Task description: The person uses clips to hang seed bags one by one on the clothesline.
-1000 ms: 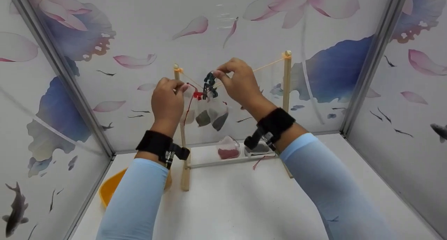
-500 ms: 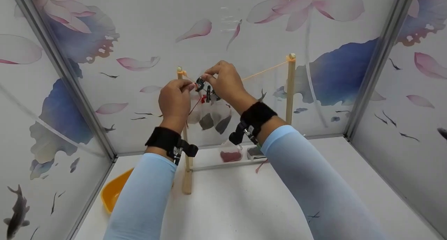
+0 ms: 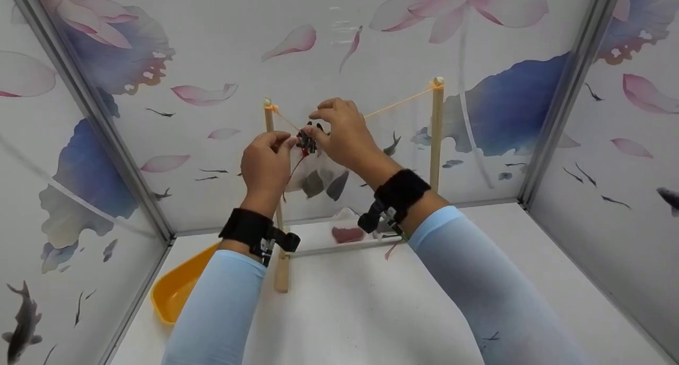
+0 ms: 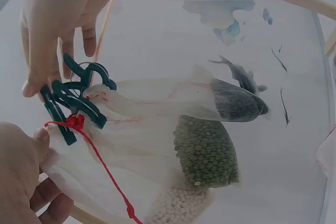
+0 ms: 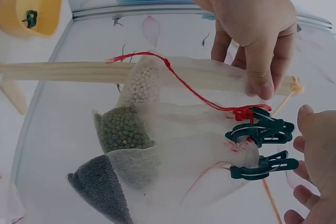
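Note:
My left hand point(image 3: 265, 163) pinches the gathered top of a mesh bag of white beans point(image 5: 140, 86). Close by, my right hand point(image 3: 347, 137) has its fingers spread beside several dark green clips point(image 5: 265, 129); the right wrist view shows nothing between them. A mesh bag of green beans point(image 4: 206, 150) and one of dark grains point(image 5: 102, 184) hang next to the white one, their necks under the clips. A red drawstring point(image 4: 105, 166) trails from the clips. The orange line point(image 3: 398, 104) sags here; the clips' grip on it is partly hidden.
Wooden posts point(image 3: 436, 137) carry the line at both sides. A yellow basin point(image 3: 177, 290) stands at left, with a green clip point(image 5: 31, 19) in it. Behind the frame's lower bar lie a bag with reddish contents point(image 3: 347, 234) and a darker bag, partly hidden.
My left hand has moved right to the clips. My right hand has come left and down; its fingers, earlier pinching a clip, are now spread apart from it.

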A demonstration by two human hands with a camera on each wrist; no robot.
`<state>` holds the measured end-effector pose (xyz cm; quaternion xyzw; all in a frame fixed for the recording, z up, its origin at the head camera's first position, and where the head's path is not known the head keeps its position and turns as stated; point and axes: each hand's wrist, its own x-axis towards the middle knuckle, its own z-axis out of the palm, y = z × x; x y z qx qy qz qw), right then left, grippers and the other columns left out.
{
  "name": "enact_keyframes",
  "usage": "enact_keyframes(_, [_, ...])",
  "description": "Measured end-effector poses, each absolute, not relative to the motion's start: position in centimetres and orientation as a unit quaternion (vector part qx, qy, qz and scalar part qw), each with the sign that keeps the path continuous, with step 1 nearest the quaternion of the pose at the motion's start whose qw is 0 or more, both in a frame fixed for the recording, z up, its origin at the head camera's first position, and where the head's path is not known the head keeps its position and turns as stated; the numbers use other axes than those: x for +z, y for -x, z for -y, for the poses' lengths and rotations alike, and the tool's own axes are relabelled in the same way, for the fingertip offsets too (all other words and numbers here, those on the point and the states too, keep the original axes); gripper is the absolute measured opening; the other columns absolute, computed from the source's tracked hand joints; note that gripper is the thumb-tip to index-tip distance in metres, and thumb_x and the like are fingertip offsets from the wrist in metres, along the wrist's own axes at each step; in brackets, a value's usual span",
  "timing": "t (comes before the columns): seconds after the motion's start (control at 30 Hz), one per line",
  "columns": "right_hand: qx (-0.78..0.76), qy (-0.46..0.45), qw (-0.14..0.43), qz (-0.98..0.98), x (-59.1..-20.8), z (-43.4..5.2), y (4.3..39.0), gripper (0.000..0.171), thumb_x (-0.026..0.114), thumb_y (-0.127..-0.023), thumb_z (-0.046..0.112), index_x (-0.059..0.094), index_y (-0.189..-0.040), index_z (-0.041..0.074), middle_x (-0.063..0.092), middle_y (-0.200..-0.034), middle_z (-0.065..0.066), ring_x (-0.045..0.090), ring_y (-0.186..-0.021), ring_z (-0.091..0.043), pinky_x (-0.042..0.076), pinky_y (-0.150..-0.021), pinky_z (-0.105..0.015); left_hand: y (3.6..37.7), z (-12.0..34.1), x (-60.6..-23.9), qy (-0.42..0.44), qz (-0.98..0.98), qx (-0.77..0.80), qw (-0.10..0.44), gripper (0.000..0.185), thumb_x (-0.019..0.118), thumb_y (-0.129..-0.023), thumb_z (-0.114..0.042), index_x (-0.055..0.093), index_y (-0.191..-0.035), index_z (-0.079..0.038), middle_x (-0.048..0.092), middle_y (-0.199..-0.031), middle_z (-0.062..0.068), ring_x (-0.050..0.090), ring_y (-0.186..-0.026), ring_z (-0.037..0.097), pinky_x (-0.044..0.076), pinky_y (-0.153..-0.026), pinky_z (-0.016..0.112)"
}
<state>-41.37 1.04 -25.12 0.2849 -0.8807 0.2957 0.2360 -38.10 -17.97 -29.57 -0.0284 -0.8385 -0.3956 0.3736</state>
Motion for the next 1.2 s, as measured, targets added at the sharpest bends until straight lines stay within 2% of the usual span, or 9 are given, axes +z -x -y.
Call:
enact_keyframes(0.2, [0.324,-0.327,0.309,0.832,-27.2,-4.6,40.7,0.036,0.069,-0.116,0.035,0.079,-0.138,0.008,0.069,-0.151,-0.012,0.058,-0.148,-0.034,0.047,-0.127,-0.051,37.3,18.2,-31.6,0.032,0.829,-0.411,0.379,0.024,0.078,-0.111,-0.026,0.085,-0.125,-0.009,0.081,-0.117,0.008,0.075,-0.109,0.027,0.061,-0.095,0.044])
enact_keyframes(0.47, [0.371,-0.304,0.367,0.797,-31.4,-9.9,39.9,0.030,0.069,-0.115,0.027,0.080,-0.133,0.005,0.075,-0.141,-0.014,0.065,-0.139,-0.034,0.054,-0.119,-0.051,35.9,19.5,-35.8,0.022,0.805,-0.430,0.408,0.024,0.074,-0.112,-0.026,0.084,-0.118,-0.004,0.073,-0.110,0.013,0.068,-0.109,0.030,0.057,-0.100,0.046])
enact_keyframes(0.67, [0.376,-0.300,0.423,0.768,-36.2,-12.3,37.6,0.026,0.074,-0.112,0.019,0.080,-0.131,0.004,0.079,-0.133,-0.015,0.073,-0.128,-0.034,0.060,-0.110,-0.054,35.2,21.9,-39.4,-0.021,0.804,-0.452,0.385,0.026,0.072,-0.113,-0.026,0.082,-0.117,-0.003,0.073,-0.113,0.014,0.067,-0.114,0.034,0.055,-0.105,0.049])
enact_keyframes(0.77, [0.372,-0.301,0.433,0.764,-39.3,-13.1,36.4,0.025,0.076,-0.109,0.015,0.081,-0.131,0.005,0.082,-0.130,-0.013,0.077,-0.125,-0.033,0.062,-0.108,-0.053,35.1,24.3,-41.2,-0.071,0.812,-0.466,0.344,0.030,0.068,-0.116,-0.030,0.080,-0.123,-0.004,0.072,-0.121,0.015,0.066,-0.119,0.034,0.054,-0.109,0.049])
enact_keyframes(0.9, [0.356,-0.297,0.415,0.782,-43.5,-13.7,35.7,0.027,0.078,-0.106,0.012,0.082,-0.133,0.007,0.085,-0.129,-0.010,0.080,-0.124,-0.031,0.064,-0.107,-0.053,35.2,28.5,-43.5,-0.137,0.843,-0.453,0.256,0.039,0.061,-0.118,-0.035,0.075,-0.136,-0.003,0.069,-0.134,0.019,0.063,-0.127,0.036,0.054,-0.114,0.051])
enact_keyframes(1.03, [0.336,-0.311,0.357,0.814,-46.2,-13.2,35.1,0.031,0.077,-0.108,0.017,0.080,-0.138,0.009,0.082,-0.139,-0.008,0.077,-0.132,-0.031,0.062,-0.112,-0.054,35.0,32.3,-46.1,-0.154,0.893,-0.397,0.143,0.048,0.055,-0.118,-0.029,0.065,-0.150,0.004,0.063,-0.150,0.031,0.063,-0.132,0.044,0.055,-0.113,0.058])
enact_keyframes(1.17, [0.308,-0.364,0.266,0.838,-47.4,-11.2,33.7,0.038,0.072,-0.113,0.027,0.075,-0.149,0.015,0.072,-0.158,-0.005,0.065,-0.151,-0.032,0.056,-0.120,-0.059,34.3,34.4,-48.3,-0.132,0.928,-0.345,0.040,0.057,0.056,-0.115,-0.021,0.051,-0.160,0.013,0.056,-0.157,0.041,0.064,-0.131,0.049,0.055,-0.114,0.062])
enact_keyframes(1.2, [0.302,-0.380,0.242,0.840,-47.5,-10.5,33.2,0.040,0.070,-0.114,0.029,0.073,-0.152,0.016,0.069,-0.162,-0.003,0.061,-0.155,-0.031,0.053,-0.123,-0.060,34.3,34.5,-48.6,-0.129,0.931,-0.341,0.029,0.058,0.056,-0.114,-0.019,0.049,-0.161,0.014,0.055,-0.157,0.042,0.064,-0.130,0.049,0.055,-0.114,0.062])
